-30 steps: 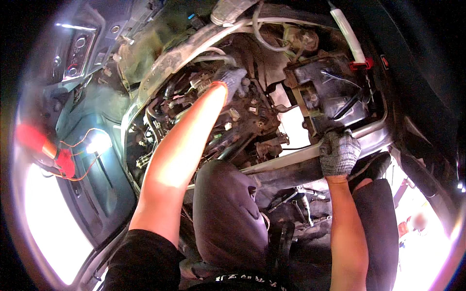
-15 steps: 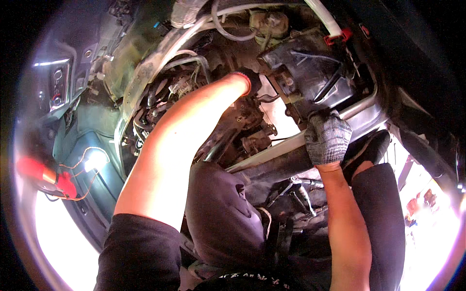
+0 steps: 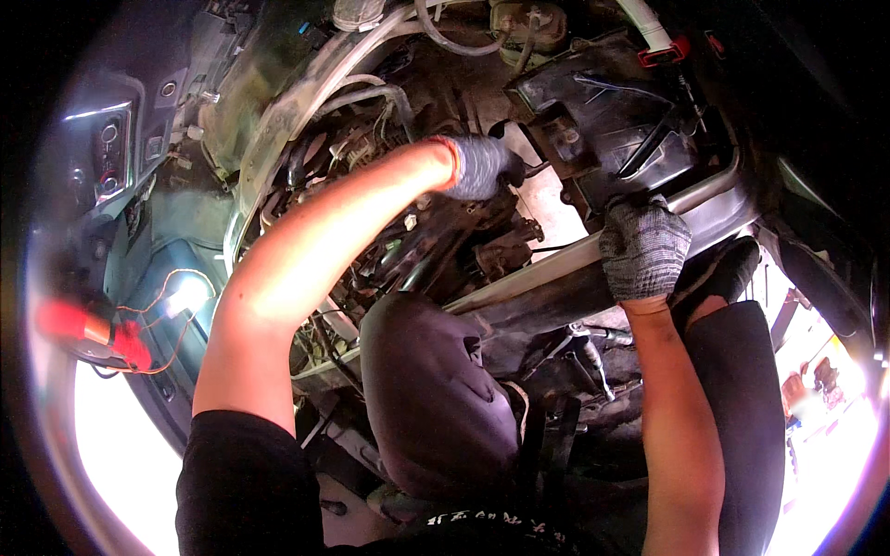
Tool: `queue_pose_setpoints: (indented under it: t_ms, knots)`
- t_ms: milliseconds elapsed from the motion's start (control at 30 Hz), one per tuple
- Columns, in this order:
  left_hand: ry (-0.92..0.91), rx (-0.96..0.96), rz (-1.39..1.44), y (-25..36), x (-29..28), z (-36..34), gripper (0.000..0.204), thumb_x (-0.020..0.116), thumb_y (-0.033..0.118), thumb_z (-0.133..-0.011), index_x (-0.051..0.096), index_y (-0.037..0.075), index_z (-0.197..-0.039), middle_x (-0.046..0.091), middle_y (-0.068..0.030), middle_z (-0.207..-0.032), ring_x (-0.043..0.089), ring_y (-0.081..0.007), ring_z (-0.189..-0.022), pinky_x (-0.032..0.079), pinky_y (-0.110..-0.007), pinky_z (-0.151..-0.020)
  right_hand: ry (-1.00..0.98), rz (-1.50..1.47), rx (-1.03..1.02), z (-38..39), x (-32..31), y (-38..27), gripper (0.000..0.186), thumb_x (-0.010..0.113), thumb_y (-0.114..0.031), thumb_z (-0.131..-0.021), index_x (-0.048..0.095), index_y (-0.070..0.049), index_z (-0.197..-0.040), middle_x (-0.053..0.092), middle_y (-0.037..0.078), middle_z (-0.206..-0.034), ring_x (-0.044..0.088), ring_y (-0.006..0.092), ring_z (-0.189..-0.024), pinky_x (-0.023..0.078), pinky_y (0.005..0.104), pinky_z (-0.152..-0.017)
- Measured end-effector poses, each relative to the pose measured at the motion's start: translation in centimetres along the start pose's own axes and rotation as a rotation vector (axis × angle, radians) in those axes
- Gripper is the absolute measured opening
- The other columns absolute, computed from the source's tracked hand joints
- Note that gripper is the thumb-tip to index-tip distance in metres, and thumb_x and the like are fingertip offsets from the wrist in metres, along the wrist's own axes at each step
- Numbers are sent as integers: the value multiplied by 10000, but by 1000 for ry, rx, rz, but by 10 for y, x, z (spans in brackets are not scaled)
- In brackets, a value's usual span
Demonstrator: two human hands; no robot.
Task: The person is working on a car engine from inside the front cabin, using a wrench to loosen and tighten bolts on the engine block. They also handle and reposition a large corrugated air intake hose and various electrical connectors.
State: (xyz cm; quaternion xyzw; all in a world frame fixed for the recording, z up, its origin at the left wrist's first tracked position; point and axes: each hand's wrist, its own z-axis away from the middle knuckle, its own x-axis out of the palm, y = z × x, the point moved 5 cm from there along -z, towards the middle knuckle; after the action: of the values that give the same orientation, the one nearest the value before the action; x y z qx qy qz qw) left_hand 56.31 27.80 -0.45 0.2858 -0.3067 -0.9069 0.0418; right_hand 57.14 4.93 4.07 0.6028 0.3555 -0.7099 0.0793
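Observation:
My left hand (image 3: 480, 168), in a grey knit glove with a reddish cuff, reaches into the vehicle's mechanical parts (image 3: 445, 246). Its dark fingertips lie in shadow beside a pale gap (image 3: 553, 206), so their grip is hidden. My right hand (image 3: 646, 246), in a matching grey glove, is closed over a metal frame rail (image 3: 547, 273) that runs diagonally across the opening. Just beyond that hand sits a black plastic housing (image 3: 621, 120) with raised ribs.
At the left, a bright work light (image 3: 190, 295) and red-handled item (image 3: 69, 322) rest by thin wires. Hoses (image 3: 399, 102) curve over the far side. My bent knee (image 3: 436, 398) rises between my arms; a ratchet-like metal tool (image 3: 593, 366) lies below the rail.
My left hand has come up out of the dark recess, so more of its glove shows. My right hand keeps its hold on the rail. The whole view has shifted slightly.

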Motion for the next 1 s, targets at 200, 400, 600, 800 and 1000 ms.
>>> queue_pose_setpoints:
  t_ms: [200,400,600,800,1000]
  knots:
    - [336,16,-220,-29,21,-4,187,597,92,-782,696,13,-919,691,-212,-871,674,-396,-831,535,-472,-718,-11,57,-6,-3,-3,-6,201,673,-211,-687,692,-124,-867,642,120,-810,623,328,-773,491,468,-680]
    - [238,-124,-443,31,66,-61,220,543,151,-860,749,90,-912,713,-179,-840,704,-350,-824,545,-476,-723,81,82,-26,0,-1,-9,227,671,-225,-679,690,-131,-885,620,132,-795,618,328,-744,485,466,-663]
    - [494,-231,-125,14,76,-44,294,506,281,-950,716,84,-1006,686,-173,-937,670,-337,-897,528,-457,-813,28,135,-33,-10,-13,-18,211,660,-256,-759,692,-151,-939,676,111,-857,644,322,-748,515,447,-644]
    - [135,-25,-326,-33,123,-82,238,533,202,-924,703,82,-1039,694,-122,-1054,660,-300,-999,532,-397,-848,66,148,-78,-3,1,-26,267,637,-188,-726,662,-103,-978,662,127,-879,627,332,-782,495,456,-675]
    - [98,-35,294,-38,106,-57,254,523,132,-955,662,116,-1167,667,-62,-1127,621,-195,-1052,477,-350,-877,-9,215,34,0,9,-7,200,569,-278,-817,643,-93,-809,625,130,-823,607,336,-760,461,475,-653]
